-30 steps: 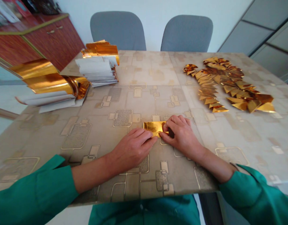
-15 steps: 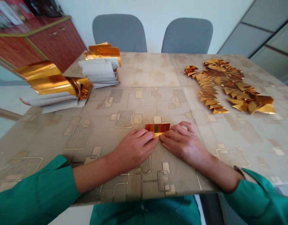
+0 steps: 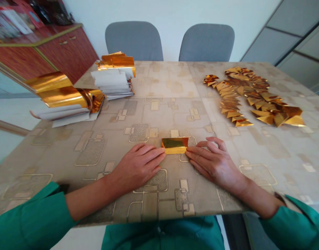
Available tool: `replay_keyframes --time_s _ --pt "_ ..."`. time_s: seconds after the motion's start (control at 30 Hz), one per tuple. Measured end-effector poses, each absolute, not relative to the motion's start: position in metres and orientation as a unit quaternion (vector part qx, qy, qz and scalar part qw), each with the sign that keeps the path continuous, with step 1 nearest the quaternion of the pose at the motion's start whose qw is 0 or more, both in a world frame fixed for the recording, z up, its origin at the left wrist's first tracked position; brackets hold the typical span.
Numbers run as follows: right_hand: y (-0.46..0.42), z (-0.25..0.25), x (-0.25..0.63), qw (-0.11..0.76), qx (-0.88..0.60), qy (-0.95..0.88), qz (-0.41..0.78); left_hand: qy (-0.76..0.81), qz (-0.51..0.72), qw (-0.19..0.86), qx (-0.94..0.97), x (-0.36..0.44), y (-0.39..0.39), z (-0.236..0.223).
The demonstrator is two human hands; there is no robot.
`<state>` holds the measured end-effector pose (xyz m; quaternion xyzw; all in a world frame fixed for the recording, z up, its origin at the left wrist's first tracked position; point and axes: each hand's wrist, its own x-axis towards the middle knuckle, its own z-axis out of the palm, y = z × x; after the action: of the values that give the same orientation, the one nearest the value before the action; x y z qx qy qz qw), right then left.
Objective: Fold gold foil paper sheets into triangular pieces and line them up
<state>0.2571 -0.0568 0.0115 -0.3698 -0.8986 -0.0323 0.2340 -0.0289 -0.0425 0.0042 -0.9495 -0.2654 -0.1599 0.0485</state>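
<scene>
A small gold foil paper (image 3: pixel 175 143) lies on the table in front of me, with a folded strip along its near edge and its far part tilted up. The fingers of my left hand (image 3: pixel 141 163) lie stretched out, their tips touching the paper's left end. My right hand (image 3: pixel 216 165) rests at the right end, with its fingertips on the near corner and one finger raised and bent. Both hands are open and flat against the table, and neither wraps around the paper.
To the left stand two stacks of gold-and-white paper, a nearer curled one (image 3: pixel 68 100) and a farther one (image 3: pixel 114 80). Many folded gold pieces (image 3: pixel 242 90) lie in rows at the right. Two grey chairs (image 3: pixel 135 41) stand behind the patterned table (image 3: pixel 172 83).
My hands have moved apart from the paper's middle, the left one leftward and the right one rightward, uncovering the folded near strip. The view has shifted slightly.
</scene>
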Motion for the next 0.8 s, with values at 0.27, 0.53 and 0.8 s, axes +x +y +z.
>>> replay_keyframes --time_s 0.27,0.53,0.8 --pt "-0.052 0.01 0.258 0.253 -0.353 -0.9 -0.017 -0.273 -0.172 -0.005 -0.947 -0.038 -0.041 0.002" --pt "-0.045 0.015 0.252 0.251 -0.367 -0.896 0.023 -0.307 -0.221 -0.1 -0.92 -0.028 -0.032 0.004" --pt "-0.021 0.026 0.238 0.285 -0.424 -0.857 0.062 -0.38 -0.218 -0.094 -0.894 -0.002 -0.022 0.008"
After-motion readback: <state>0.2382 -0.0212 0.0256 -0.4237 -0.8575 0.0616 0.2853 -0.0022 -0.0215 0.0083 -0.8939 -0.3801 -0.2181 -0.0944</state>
